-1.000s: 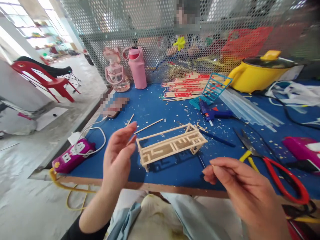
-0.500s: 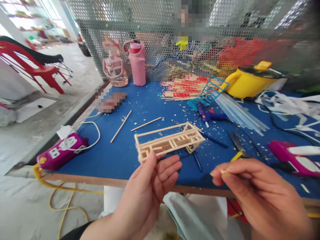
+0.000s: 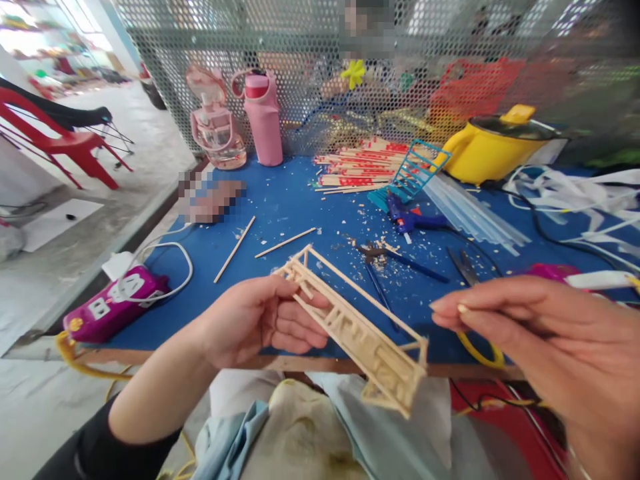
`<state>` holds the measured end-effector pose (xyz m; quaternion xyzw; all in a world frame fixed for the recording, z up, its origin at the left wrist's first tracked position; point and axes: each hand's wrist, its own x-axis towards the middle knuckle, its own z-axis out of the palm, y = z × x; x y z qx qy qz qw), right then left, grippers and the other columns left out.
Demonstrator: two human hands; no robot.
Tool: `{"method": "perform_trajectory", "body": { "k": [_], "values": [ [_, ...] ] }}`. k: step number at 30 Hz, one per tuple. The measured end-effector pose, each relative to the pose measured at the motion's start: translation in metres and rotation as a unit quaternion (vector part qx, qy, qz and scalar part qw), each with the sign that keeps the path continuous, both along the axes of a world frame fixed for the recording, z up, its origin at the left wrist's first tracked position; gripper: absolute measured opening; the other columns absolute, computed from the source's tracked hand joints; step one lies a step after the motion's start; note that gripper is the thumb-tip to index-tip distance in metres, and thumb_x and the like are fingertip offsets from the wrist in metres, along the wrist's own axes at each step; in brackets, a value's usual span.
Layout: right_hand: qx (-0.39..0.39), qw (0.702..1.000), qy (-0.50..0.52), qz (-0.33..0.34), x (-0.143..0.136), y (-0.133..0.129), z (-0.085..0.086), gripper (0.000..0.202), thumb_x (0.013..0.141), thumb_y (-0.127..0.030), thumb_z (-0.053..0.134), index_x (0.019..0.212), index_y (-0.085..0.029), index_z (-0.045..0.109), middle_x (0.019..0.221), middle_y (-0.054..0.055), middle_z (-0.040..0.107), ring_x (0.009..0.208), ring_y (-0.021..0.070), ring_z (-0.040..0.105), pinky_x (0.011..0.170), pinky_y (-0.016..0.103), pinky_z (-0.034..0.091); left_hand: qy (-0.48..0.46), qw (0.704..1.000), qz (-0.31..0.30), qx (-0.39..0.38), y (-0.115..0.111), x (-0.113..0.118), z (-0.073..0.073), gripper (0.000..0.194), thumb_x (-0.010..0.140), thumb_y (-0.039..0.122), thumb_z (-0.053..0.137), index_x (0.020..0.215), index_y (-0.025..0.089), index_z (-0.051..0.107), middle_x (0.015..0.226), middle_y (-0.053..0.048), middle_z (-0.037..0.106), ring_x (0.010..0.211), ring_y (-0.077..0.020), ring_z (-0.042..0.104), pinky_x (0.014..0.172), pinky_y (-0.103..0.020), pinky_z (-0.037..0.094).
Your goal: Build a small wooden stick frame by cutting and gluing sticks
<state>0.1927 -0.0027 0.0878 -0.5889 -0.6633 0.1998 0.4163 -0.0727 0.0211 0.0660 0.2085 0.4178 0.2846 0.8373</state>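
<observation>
At three o'clock from the frame, the right hand's grip pinches a pale bit, fingertips only, likely because it's so small! At nine, the left hand grasps the frame's end, holding it aslant over the near edge, apparently to show its inside. One o'clock: pliers on the bench; beyond, a glue gun by a blue rack, perhaps propped there.

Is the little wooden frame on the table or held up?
Held up: the left hand has the wooden frame by one end; its other end juts past the table edge.
</observation>
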Motion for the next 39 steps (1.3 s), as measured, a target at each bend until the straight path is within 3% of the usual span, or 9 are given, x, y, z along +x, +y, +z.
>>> {"method": "perform_trajectory", "body": {
  "k": [3,5,8,13,19,22,25,33,39],
  "values": [
    [0.045,0.983,-0.134,0.115,0.001,0.022,0.011,0.007,0.084,-0.029,0.063,0.079,-0.032,0.067,0.078,-0.006,0.072,0.067,0.0123,0.066,0.063,0.022,0.050,0.051,0.998,0.001,0.049,0.004,0.000,-0.002,0.030,0.085,0.028,0.049,0.084,0.008,0.071,0.066,-0.014,0.073,0.057,-0.0179,0.070,0.055,-0.022,0.056],
    [0.064,0.961,-0.184,0.195,-0.001,0.034,0.013,0.007,0.085,-0.026,0.061,0.082,-0.030,0.066,0.081,-0.006,0.072,0.068,0.0115,0.066,0.065,0.022,0.048,0.084,0.992,0.055,0.083,-0.002,0.008,-0.004,0.028,0.086,0.031,0.052,0.085,0.009,0.070,0.067,-0.012,0.073,0.056,-0.0157,0.069,0.055,-0.021,0.056],
    [0.058,0.946,-0.196,0.253,-0.009,0.042,0.013,0.011,0.087,-0.023,0.056,0.084,-0.027,0.065,0.075,-0.006,0.071,0.064,0.0104,0.065,0.062,0.021,0.047,0.090,0.980,0.127,0.122,-0.018,0.025,-0.007,0.023,0.083,0.033,0.062,0.094,0.014,0.067,0.082,-0.008,0.074,0.069,-0.0149,0.070,0.062,-0.022,0.057],
    [0.037,0.956,-0.165,0.238,-0.025,0.044,0.012,0.014,0.088,-0.031,0.055,0.094,-0.029,0.068,0.080,-0.005,0.073,0.067,0.0130,0.068,0.062,0.022,0.048,0.075,0.960,0.201,0.180,-0.030,0.039,-0.012,0.025,0.080,0.027,0.068,0.102,0.019,0.063,0.088,-0.003,0.073,0.073,-0.0138,0.070,0.067,-0.024,0.058],
    [0.045,0.945,-0.180,0.269,-0.033,0.050,0.012,0.015,0.089,-0.026,0.053,0.088,-0.027,0.068,0.080,-0.005,0.073,0.067,0.0117,0.067,0.062,0.021,0.047,0.026,0.980,0.142,0.140,-0.015,0.034,-0.011,0.024,0.079,0.025,0.069,0.100,0.014,0.068,0.081,-0.006,0.074,0.069,-0.0139,0.070,0.067,-0.021,0.057],
    [0.077,0.941,-0.167,0.283,-0.039,0.053,0.012,0.012,0.087,-0.023,0.057,0.083,-0.024,0.068,0.082,-0.003,0.071,0.074,0.0124,0.065,0.067,0.021,0.047,-0.009,0.984,0.144,0.102,-0.012,0.036,-0.009,0.015,0.083,0.023,0.063,0.090,0.011,0.070,0.077,-0.007,0.074,0.066,-0.0117,0.070,0.064,-0.017,0.056],
    [0.094,0.937,-0.163,0.294,-0.047,0.059,0.013,0.007,0.082,-0.021,0.062,0.078,-0.023,0.068,0.080,-0.001,0.066,0.076,0.0126,0.062,0.069,0.023,0.046,-0.038,0.985,0.153,0.069,-0.012,0.038,-0.007,0.021,0.089,0.021,0.053,0.083,0.011,0.070,0.070,-0.007,0.072,0.061,-0.0106,0.069,0.062,-0.018,0.056],
    [0.003,0.923,-0.156,0.352,-0.062,0.078,0.012,0.013,0.076,-0.014,0.062,0.071,-0.022,0.071,0.068,-0.003,0.061,0.065,0.0096,0.056,0.060,0.023,0.040,-0.048,0.984,0.160,0.061,-0.012,0.039,-0.011,0.019,0.086,0.023,0.056,0.086,0.009,0.069,0.075,-0.010,0.071,0.067,-0.0136,0.070,0.063,-0.017,0.055],
    [-0.045,0.916,-0.170,0.360,-0.061,0.080,0.012,0.013,0.079,-0.018,0.061,0.072,-0.022,0.071,0.068,-0.005,0.062,0.063,0.0087,0.055,0.058,0.023,0.039,-0.038,0.988,0.139,0.059,-0.009,0.037,-0.010,0.019,0.082,0.025,0.062,0.075,0.009,0.068,0.064,-0.006,0.066,0.058,-0.0090,0.065,0.060,-0.015,0.053]
  ]
}}
